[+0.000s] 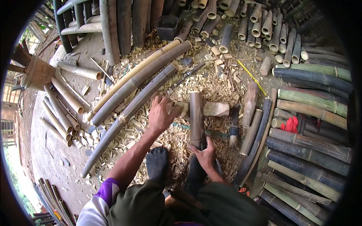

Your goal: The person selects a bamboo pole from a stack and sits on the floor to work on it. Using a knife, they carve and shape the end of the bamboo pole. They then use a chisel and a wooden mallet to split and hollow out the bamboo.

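Observation:
A short brown bamboo piece [196, 118] lies lengthwise in front of me, its cut end pointing away. It crosses over a rough wooden block [216, 109] on the ground. My right hand [206, 153] grips the near end of the bamboo, thumb on top. To the left, my left hand [161, 113] is closed, knuckles up, by the block's left end; whatever its fingers hold is hidden. Both feet in dark socks are just below the block, the right one partly behind the bamboo. Wood chips surround all of these.
Long bamboo poles [146, 94] slant on the left. Beyond the block lies a dark-handled tool [190, 73], with a yellow measuring tape [252, 77] farther right. A blue-wrapped brush-like tool [233, 130] lies right of the block. Stacked bamboo [313, 103] lines the right side.

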{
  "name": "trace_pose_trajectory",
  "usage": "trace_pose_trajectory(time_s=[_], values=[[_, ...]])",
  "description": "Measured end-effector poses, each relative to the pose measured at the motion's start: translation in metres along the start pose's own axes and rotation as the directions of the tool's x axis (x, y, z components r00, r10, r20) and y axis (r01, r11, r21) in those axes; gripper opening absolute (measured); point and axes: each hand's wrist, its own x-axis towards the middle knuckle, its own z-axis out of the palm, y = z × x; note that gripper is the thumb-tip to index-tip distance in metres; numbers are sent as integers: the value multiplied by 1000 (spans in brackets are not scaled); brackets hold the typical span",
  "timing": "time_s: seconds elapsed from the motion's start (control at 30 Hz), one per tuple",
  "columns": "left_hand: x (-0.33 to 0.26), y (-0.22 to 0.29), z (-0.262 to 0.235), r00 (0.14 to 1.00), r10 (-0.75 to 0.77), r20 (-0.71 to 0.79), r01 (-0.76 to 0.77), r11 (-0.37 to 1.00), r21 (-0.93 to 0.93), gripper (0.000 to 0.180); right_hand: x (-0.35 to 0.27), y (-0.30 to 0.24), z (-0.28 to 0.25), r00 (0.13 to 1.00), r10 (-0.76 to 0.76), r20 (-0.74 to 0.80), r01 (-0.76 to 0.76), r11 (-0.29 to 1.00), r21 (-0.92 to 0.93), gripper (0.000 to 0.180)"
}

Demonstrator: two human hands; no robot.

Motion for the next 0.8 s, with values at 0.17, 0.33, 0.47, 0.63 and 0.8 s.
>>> trace_pose_trajectory(time_s=[0.17, 0.33, 0.47, 0.63, 0.8], values=[[-50, 7, 27, 922, -206, 328, 330, 861, -387, 42, 1, 18, 1, 974, 216, 62, -225, 927, 299, 56], [-64, 18, 66, 792, -88, 605, 584, 401, -706, 70, -4, 21, -22, 918, 389, 83, -385, 816, 431, 53], [-64, 25, 83, 807, 20, 591, 564, 275, -779, 70, -3, 19, -31, 911, 405, 82, -373, 720, 586, 54], [-47, 35, 45, 698, 6, 716, 713, 90, -696, 67, 1, 21, -45, 961, 274, -50, -205, 817, 539, 31], [-34, 33, 33, 727, 14, 686, 677, 149, -721, 71, 33, 34, -62, 980, 137, -145, -65, 907, 415, 20]])
